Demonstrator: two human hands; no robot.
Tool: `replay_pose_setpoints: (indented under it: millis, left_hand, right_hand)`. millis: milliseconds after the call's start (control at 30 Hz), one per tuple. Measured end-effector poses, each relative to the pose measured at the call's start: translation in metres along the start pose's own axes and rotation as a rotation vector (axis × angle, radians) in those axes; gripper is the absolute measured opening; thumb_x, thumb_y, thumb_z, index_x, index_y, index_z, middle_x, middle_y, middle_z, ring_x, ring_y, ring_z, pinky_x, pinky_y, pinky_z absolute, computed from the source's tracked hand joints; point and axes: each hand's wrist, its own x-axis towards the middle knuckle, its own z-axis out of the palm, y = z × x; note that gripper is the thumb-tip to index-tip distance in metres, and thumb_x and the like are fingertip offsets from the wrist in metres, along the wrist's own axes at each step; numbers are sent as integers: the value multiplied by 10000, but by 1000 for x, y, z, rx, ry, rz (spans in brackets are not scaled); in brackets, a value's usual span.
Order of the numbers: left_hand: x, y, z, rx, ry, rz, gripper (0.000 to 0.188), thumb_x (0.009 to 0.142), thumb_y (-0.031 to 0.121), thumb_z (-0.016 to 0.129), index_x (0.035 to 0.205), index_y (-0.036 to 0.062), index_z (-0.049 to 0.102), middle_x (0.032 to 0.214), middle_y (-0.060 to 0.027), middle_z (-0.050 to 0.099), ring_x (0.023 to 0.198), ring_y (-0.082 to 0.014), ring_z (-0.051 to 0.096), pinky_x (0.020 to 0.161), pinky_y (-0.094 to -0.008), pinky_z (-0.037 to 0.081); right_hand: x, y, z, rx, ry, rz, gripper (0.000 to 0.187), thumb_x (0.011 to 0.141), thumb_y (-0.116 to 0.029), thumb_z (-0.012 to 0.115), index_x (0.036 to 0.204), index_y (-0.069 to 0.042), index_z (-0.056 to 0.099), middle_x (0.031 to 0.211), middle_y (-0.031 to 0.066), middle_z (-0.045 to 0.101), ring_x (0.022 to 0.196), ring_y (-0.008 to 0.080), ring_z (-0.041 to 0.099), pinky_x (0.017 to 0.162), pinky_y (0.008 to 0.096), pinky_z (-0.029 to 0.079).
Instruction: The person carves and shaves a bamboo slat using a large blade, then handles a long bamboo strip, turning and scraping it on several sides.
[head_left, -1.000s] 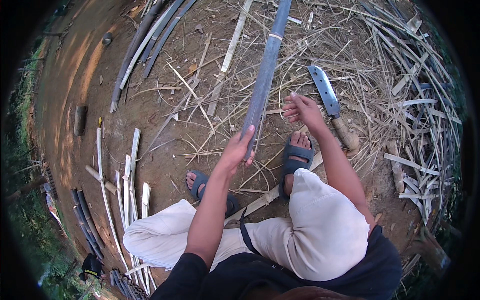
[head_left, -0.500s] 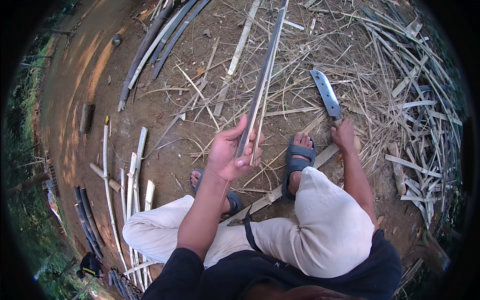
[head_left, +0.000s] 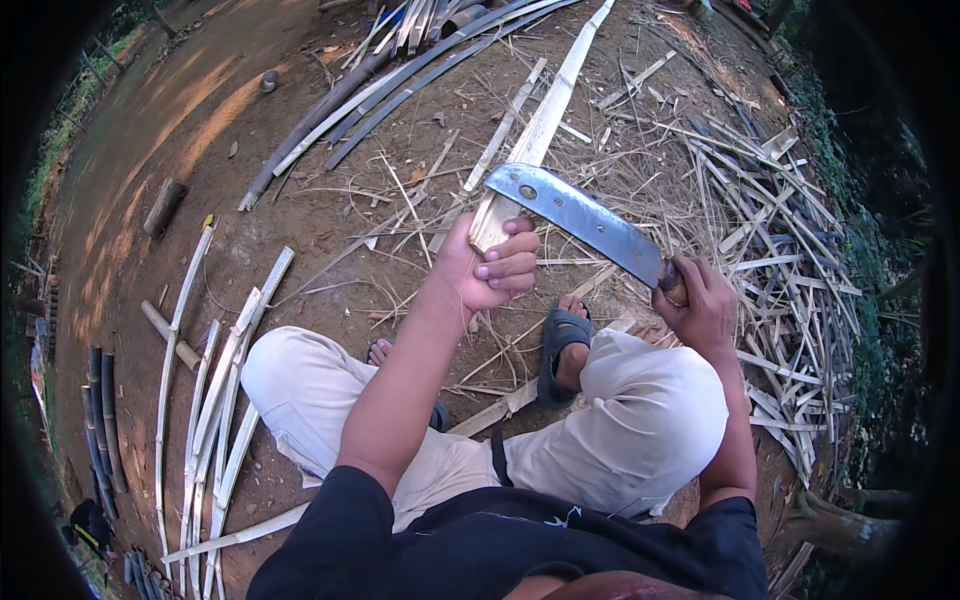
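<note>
Pale strip [head_left: 552,108] lengthwise away, slightly rightward

The knife blade [head_left: 590,222] is made of metal, pretty glossy but mottled with duller patches, and the handle [head_left: 673,287] looks to be made of wood. The split strip [head_left: 548,115] can be seen as woody, matt, kinda fibrous. Trousers [head_left: 655,420] and shirt [head_left: 470,545] are made of matt cloth; the ground [head_left: 325,235] is covered in rough dirt.

Soft daylight, sun-streaked ground [head_left: 215,125] at left, black fisheye rim
</note>
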Motion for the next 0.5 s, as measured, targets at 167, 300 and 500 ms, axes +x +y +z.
replay_pose_setpoints:
  millis: [167, 300, 500]
  left_hand:
    - [-35, 20, 43, 89, 2, -3, 312, 978, 344, 298, 840, 97, 431, 549, 35, 359, 375, -64, 325, 400, -240, 264]
    - [-57, 25, 67, 182, 61, -31, 306, 964, 344, 297, 823, 108, 432, 549, 46, 359, 373, -60, 316, 393, -236, 255]
    - [-84, 29, 53, 179, 75, -1, 336, 967, 386, 316, 811, 117, 443, 538, 54, 356, 368, -48, 316, 381, -238, 252]
  right_hand:
    - [24, -24, -79, -192, 14, -140, 434, 696, -238, 814, 1062, -78, 644, 872, 73, 624, 717, 263, 644, 649, 377, 506]
    - [32, -39, -96, -189, 17, -167, 426, 720, -268, 818, 1061, -79, 646, 865, 73, 620, 712, 261, 649, 645, 377, 515]
    - [40, -60, -79, -126, 7, -182, 391, 738, -297, 803, 1045, -106, 656, 834, 58, 623, 700, 257, 651, 621, 373, 504]
